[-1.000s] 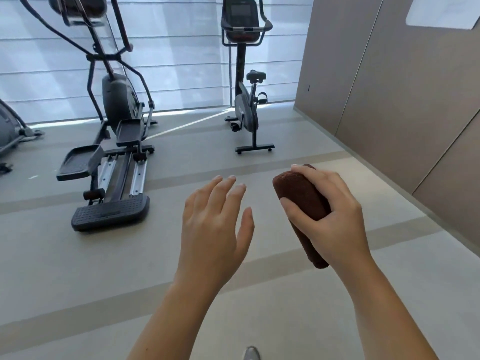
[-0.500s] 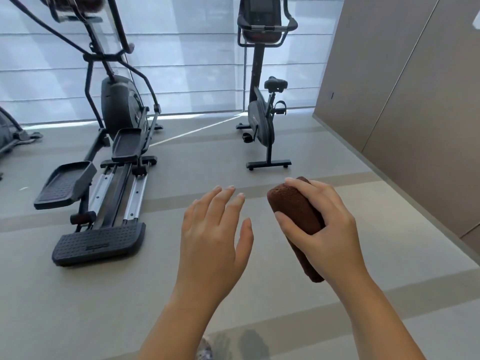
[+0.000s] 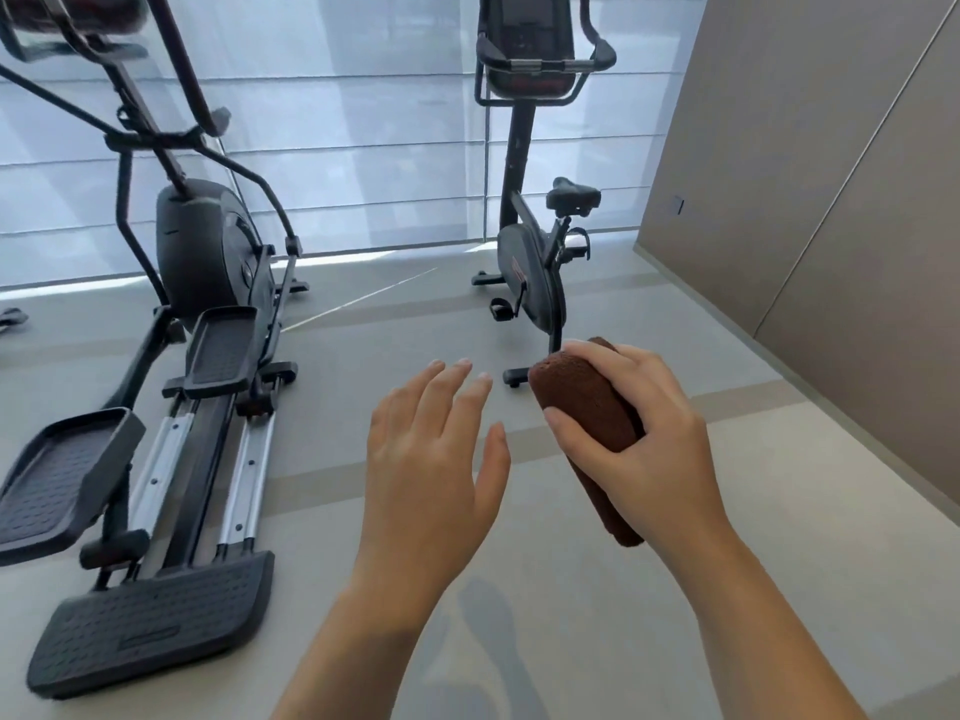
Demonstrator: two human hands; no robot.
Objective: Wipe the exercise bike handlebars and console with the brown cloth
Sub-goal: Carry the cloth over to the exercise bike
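Observation:
A rolled brown cloth [image 3: 582, 402] is gripped in my right hand [image 3: 644, 433], low and right of centre. My left hand [image 3: 431, 449] hovers beside it, palm down, fingers apart, holding nothing. The black exercise bike [image 3: 530, 262] stands ahead on the floor by the window. Its console [image 3: 524, 39] and handlebars [image 3: 597, 49] are at the top of the view, well beyond both hands. The bike's rear foot is partly hidden behind the cloth.
A black elliptical trainer [image 3: 208, 262] with long pedals stands to the left of the bike. A beige panelled wall [image 3: 831, 174] runs along the right. White blinds [image 3: 337, 122] cover the window behind the machines. Grey floor [image 3: 363, 324] lies between the two machines.
The bike and elliptical have grown larger and shifted lower in view as I have come closer. Both hands keep their pose, the right still holding the cloth.

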